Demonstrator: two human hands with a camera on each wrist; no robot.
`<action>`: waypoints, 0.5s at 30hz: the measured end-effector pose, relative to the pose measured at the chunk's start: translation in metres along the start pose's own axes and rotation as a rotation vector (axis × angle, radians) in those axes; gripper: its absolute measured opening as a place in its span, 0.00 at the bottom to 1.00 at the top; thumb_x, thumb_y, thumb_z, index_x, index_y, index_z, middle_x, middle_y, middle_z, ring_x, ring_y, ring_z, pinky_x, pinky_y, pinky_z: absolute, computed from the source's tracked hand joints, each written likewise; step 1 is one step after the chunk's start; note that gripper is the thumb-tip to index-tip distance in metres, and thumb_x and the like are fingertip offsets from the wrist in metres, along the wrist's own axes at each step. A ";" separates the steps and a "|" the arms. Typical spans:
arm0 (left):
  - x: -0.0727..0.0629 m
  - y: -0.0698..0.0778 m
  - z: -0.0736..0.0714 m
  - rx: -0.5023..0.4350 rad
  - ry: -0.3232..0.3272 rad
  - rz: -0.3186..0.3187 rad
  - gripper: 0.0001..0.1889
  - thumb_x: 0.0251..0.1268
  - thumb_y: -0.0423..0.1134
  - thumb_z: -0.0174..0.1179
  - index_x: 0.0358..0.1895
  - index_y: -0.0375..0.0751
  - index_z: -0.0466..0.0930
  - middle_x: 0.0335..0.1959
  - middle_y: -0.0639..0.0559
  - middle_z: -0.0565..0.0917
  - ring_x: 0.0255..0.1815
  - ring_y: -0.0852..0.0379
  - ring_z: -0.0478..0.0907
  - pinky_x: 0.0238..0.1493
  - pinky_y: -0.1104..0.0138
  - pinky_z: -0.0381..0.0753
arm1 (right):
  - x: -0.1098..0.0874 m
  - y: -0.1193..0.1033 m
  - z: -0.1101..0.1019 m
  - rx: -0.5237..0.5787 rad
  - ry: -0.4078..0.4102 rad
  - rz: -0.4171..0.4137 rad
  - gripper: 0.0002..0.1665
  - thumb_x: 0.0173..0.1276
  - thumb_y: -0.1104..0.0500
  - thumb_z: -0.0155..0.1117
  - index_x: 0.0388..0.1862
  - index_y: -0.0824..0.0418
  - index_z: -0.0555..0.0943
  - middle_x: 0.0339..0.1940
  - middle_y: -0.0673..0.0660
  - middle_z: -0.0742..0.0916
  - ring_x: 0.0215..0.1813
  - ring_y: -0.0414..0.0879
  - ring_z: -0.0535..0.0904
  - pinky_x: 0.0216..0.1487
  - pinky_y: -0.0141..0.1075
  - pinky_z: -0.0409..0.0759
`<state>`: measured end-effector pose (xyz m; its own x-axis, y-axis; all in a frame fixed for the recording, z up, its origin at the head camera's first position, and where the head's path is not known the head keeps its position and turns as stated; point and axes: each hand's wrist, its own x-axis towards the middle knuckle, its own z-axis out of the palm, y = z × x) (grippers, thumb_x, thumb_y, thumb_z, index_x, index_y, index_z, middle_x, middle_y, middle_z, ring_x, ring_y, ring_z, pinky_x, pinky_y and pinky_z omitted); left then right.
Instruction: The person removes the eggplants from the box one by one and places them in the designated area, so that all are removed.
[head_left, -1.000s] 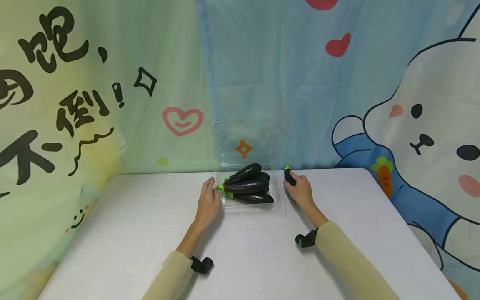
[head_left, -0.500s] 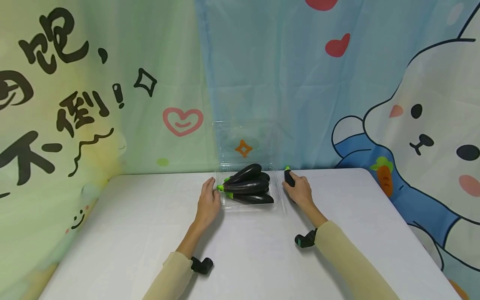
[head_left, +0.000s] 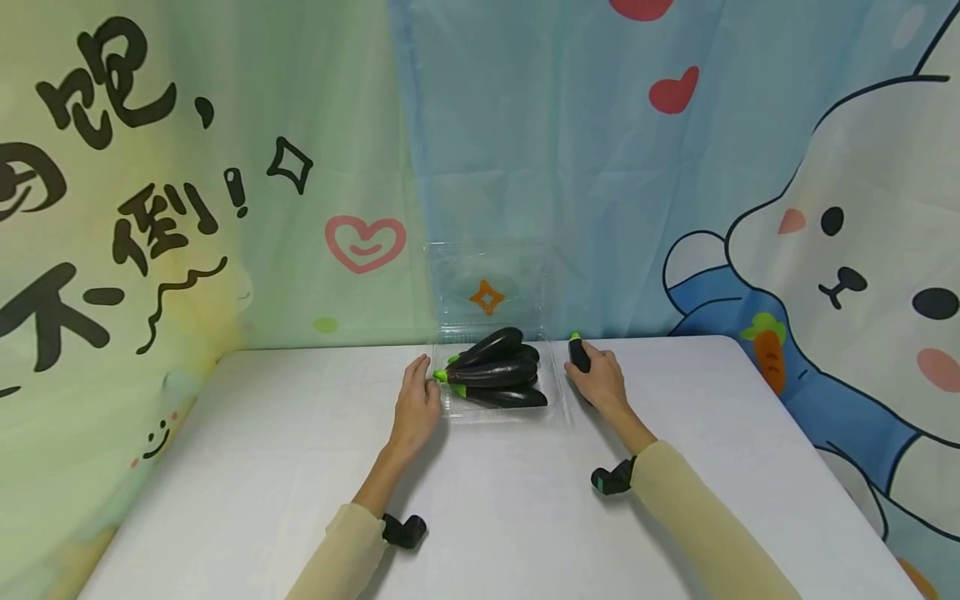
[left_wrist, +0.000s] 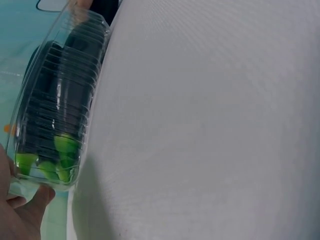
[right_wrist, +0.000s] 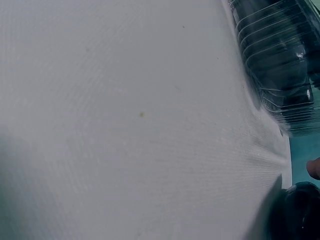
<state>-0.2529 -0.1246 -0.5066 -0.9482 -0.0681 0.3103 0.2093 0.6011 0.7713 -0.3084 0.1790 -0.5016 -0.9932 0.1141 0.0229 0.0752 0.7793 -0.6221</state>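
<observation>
Barely shifted: eggplant (head_left: 579, 356) in right hand (head_left: 602, 382), green end (head_left: 575, 336) beyond fingers (head_left: 595, 354)

Right hand (head_left: 602, 385) hides part of its eggplant (head_left: 579, 356); tray (right_wrist: 298, 120) to its left cut off in right wrist view.

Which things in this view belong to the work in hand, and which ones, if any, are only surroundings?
Part of the work:
single eggplant, held in the right grip
grouped eggplants, inside the container
clear plastic hinged container, its lid raised

Only surroundings:
white tablecloth underneath
printed cloth backdrop behind
left wrist camera and right wrist camera, worn
</observation>
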 end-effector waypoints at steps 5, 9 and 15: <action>0.001 0.001 0.001 0.001 -0.003 -0.011 0.25 0.72 0.33 0.42 0.69 0.28 0.63 0.72 0.40 0.65 0.74 0.44 0.62 0.72 0.51 0.64 | 0.001 0.000 -0.003 -0.017 0.007 -0.007 0.39 0.70 0.49 0.56 0.75 0.65 0.61 0.65 0.75 0.69 0.65 0.68 0.69 0.65 0.59 0.69; 0.001 0.001 0.001 0.000 0.001 -0.011 0.25 0.72 0.32 0.42 0.69 0.27 0.63 0.71 0.39 0.65 0.74 0.44 0.62 0.72 0.51 0.65 | 0.001 0.001 -0.005 -0.013 0.016 -0.018 0.39 0.70 0.48 0.56 0.74 0.65 0.61 0.66 0.74 0.69 0.67 0.67 0.67 0.67 0.59 0.66; -0.001 0.002 0.001 -0.004 -0.004 -0.016 0.25 0.72 0.33 0.42 0.69 0.28 0.63 0.72 0.39 0.65 0.74 0.45 0.62 0.72 0.51 0.65 | 0.000 0.001 -0.009 0.025 0.100 -0.100 0.36 0.70 0.49 0.57 0.72 0.63 0.66 0.67 0.72 0.71 0.68 0.67 0.64 0.68 0.59 0.63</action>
<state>-0.2520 -0.1227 -0.5060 -0.9524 -0.0747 0.2957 0.1949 0.5965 0.7786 -0.3078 0.1856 -0.4951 -0.9817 0.0981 0.1632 -0.0277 0.7745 -0.6320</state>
